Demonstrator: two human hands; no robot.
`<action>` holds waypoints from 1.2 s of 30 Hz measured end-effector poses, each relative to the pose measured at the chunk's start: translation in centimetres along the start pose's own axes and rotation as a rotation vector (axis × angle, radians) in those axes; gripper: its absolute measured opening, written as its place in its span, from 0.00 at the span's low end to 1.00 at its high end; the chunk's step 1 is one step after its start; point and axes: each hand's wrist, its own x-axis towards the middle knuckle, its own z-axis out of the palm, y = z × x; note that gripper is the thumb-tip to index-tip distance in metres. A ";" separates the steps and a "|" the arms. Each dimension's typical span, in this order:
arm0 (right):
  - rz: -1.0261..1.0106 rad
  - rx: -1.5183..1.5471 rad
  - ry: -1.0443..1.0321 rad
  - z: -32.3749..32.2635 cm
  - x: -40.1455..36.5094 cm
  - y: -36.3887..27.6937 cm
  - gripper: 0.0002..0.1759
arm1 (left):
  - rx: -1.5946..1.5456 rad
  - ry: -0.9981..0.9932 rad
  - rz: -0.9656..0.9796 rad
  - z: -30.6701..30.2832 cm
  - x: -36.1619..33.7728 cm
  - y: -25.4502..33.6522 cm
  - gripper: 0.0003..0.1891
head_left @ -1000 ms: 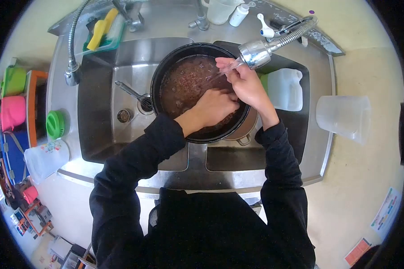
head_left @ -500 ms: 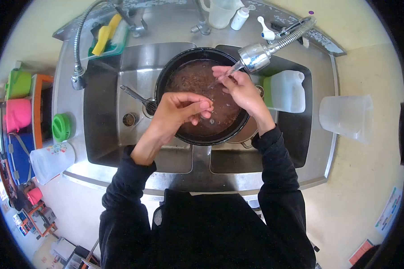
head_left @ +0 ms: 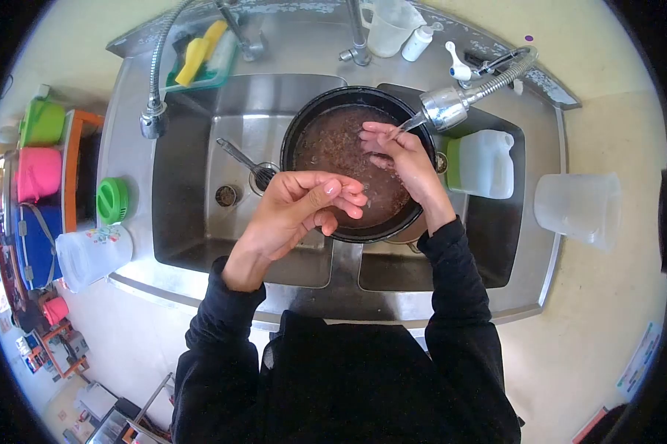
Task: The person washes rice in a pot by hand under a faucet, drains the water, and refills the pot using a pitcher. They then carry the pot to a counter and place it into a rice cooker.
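A large black basin (head_left: 352, 95) straddles the sink divider, filled with murky reddish-brown water (head_left: 330, 144) with small bits in it. My left hand (head_left: 296, 211) hovers over its near left side, palm up, fingers loosely bent and thumb lifted off the fingertips; I see nothing held. Over the right part of the basin, my right hand (head_left: 407, 163) is open, fingers apart, under the metal spray head (head_left: 444, 109). Water runs from that spray head onto the fingers. A whisk (head_left: 245, 161) leans in a small container left of the basin.
Right of the basin, a white and green jug (head_left: 485, 164) occupies the sink. A clear plastic container (head_left: 577, 207) stands on the right edge. Another hose sprayer (head_left: 154, 118) hangs at left, near a green tub (head_left: 226, 66) with yellow items. A green lid (head_left: 112, 200) lies on the left rim.
My left thumb and fingertips have parted from a pinch. My right hand has dropped slightly and stays under the stream. The whole view has shifted a little right.
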 end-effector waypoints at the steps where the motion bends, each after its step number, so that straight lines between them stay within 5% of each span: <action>1: -0.003 0.003 0.005 0.0 0.1 0.2 0.18 | 0.009 0.003 0.007 0.1 -0.1 0.0 0.14; 8: -0.034 0.051 -0.002 -0.3 0.9 1.6 0.18 | 0.060 0.025 0.017 0.3 -0.4 0.2 0.11; 11: -0.055 -0.015 0.065 0.3 0.3 0.7 0.17 | 0.535 0.090 0.048 0.5 1.1 -0.1 0.10; 14: -0.191 -0.202 0.134 -0.2 1.3 2.1 0.17 | 1.717 0.062 0.249 -2.6 4.3 -3.7 0.06; 17: -0.306 -0.352 0.176 -0.3 1.8 3.1 0.16 | 2.089 0.051 0.029 -2.2 5.5 -6.5 0.04; 22: -0.302 -0.301 0.250 0.0 0.8 2.3 0.15 | 1.915 0.230 0.280 0.5 1.9 -2.2 0.01; 26: -0.309 -0.280 0.268 -0.8 1.4 2.7 0.15 | 1.288 0.640 0.316 -0.3 -3.5 3.2 0.06; 29: -0.359 -0.364 0.320 -0.7 1.8 3.6 0.15 | 1.704 0.860 0.358 -8.9 -5.5 0.9 0.11; 31: -0.387 -0.483 0.383 -0.4 1.6 3.4 0.14 | 2.036 0.910 0.400 -9.2 -6.2 -0.4 0.12; 33: -0.445 -0.623 0.448 -0.3 1.1 3.3 0.14 | 1.825 0.881 0.419 -8.5 -6.0 -0.7 0.12; 36: -0.564 -0.792 0.500 0.5 0.9 3.1 0.17 | 0.881 0.667 0.412 -0.9 -3.4 -0.1 0.11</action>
